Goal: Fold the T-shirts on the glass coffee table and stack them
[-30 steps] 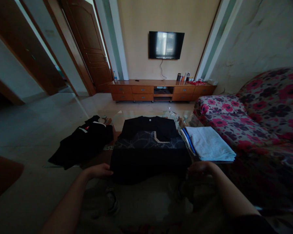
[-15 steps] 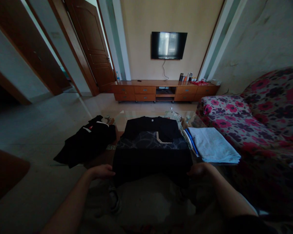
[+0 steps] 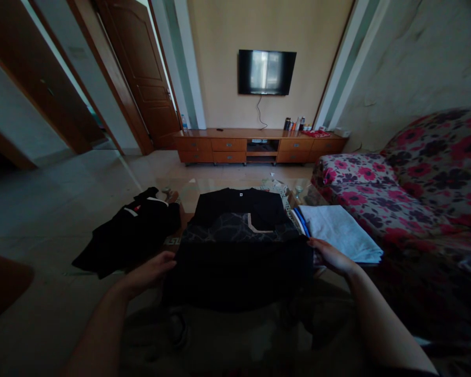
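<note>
Left hand [image 3: 154,269] and right hand [image 3: 333,257] pinching black shirt [image 3: 239,267] at opposite edges, shirt spread between them

Black shirt [image 3: 239,262] with grey patterned band, spread out on glass table [image 3: 188,192], collar farthest away

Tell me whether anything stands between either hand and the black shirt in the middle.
Nothing visible does: the left hand and right hand are at opposite edges of the black shirt. The folded stack sits to its right and another black garment to its left, neither in between.
</note>
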Tool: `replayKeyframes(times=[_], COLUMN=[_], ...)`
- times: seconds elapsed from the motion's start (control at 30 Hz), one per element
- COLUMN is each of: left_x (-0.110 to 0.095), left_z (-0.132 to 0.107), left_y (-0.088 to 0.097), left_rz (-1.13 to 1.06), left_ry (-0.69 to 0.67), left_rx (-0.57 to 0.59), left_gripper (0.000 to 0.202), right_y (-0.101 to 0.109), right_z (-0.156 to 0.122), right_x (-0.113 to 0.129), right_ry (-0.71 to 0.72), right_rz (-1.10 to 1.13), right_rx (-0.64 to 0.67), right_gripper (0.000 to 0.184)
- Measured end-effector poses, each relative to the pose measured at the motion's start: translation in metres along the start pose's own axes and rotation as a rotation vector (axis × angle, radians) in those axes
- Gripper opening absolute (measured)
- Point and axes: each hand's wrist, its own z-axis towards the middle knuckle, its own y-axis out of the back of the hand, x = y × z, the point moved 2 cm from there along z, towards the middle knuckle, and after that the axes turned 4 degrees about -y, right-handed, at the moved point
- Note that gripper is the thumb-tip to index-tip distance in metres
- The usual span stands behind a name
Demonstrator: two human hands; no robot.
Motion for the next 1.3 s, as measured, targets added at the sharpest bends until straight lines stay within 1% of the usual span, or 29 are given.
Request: replayKeyframes(times=[0.1, 0.17, 0.23, 0.3, 0.37, 0.4, 0.47, 0.57, 0.67, 0.77, 0.83, 0.93, 1.0, 1.07, 1.13, 1.17, 1.2, 1.27, 1.3], left_x=[-0.017, -0.026, -0.032, -0.037, -0.041, -0.042, -0.043, -0.043, -0.043, -0.043, -0.044, -0.046, -0.048, -0.050, -0.052, -0.052, -0.051, -0.049, -0.048], left_z=[0.007, 0.014, 0.020, 0.024, 0.028, 0.030, 0.035, 0.041, 0.044, 0.044, 0.043, 0.039, 0.035, 0.031, 0.028, 0.027, 0.027, 0.030, 0.031], left_y=[-0.007, -0.011, -0.014, -0.017, -0.021, -0.023, -0.025, -0.024, -0.020, -0.014, -0.010, -0.007, -0.007, -0.008, -0.010, -0.010, -0.010, -0.009, -0.009], left_rz=[-0.100, -0.167, -0.214, -0.216, -0.130, -0.063, 0.084, 0.268, 0.430, 0.559, 0.611, 0.632, 0.587, 0.515, 0.455, 0.437, 0.421, 0.380, 0.355], left_ry=[-0.154, -0.218, -0.249, -0.295, -0.352, -0.387, -0.461, -0.533, -0.563, -0.592, -0.648, -0.769, -0.786, -0.747, -0.714, -0.703, -0.697, -0.692, -0.685], left_rx=[-0.101, -0.114, -0.109, -0.100, -0.097, -0.119, -0.212, -0.379, -0.478, -0.532, -0.542, -0.581, -0.575, -0.504, -0.434, -0.412, -0.392, -0.335, -0.298], left_gripper=[0.068, 0.063, 0.053, 0.052, 0.059, 0.062, 0.061, 0.049, 0.041, 0.030, 0.021, 0.021, 0.023, 0.030, 0.042, 0.044, 0.040, 0.020, 0.013], right_y=[-0.011, -0.014, -0.014, -0.011, -0.008, -0.007, -0.006, -0.007, -0.004, 0.003, 0.009, 0.015, 0.016, 0.013, 0.009, 0.007, 0.004, 0.001, -0.001], right_z=[0.002, 0.004, 0.005, 0.007, 0.008, 0.009, 0.009, 0.011, 0.014, 0.014, 0.014, 0.013, 0.012, 0.012, 0.011, 0.010, 0.010, 0.010, 0.010], right_x=[0.012, 0.018, 0.021, 0.023, 0.023, 0.023, 0.024, 0.024, 0.022, 0.018, 0.017, 0.019, 0.020, 0.022, 0.023, 0.023, 0.023, 0.023, 0.022], right_ry=[0.091, 0.156, 0.198, 0.206, 0.203, 0.208, 0.230, 0.261, 0.309, 0.356, 0.381, 0.452, 0.474, 0.480, 0.493, 0.493, 0.479, 0.424, 0.394], right_rz=[0.131, 0.152, 0.150, 0.146, 0.167, 0.184, 0.202, 0.150, 0.079, -0.027, -0.116, -0.164, -0.135, -0.096, -0.079, -0.081, -0.087, -0.095, -0.092], right_rx=[-0.159, -0.222, -0.233, -0.205, -0.168, -0.146, -0.109, -0.111, -0.181, -0.279, -0.331, -0.406, -0.430, -0.425, -0.397, -0.382, -0.362, -0.328, -0.315], right_gripper=[0.048, 0.055, 0.055, 0.052, 0.050, 0.051, 0.055, 0.058, 0.050, 0.045, 0.046, 0.047, 0.045, 0.042, 0.040, 0.039, 0.039, 0.038, 0.037])
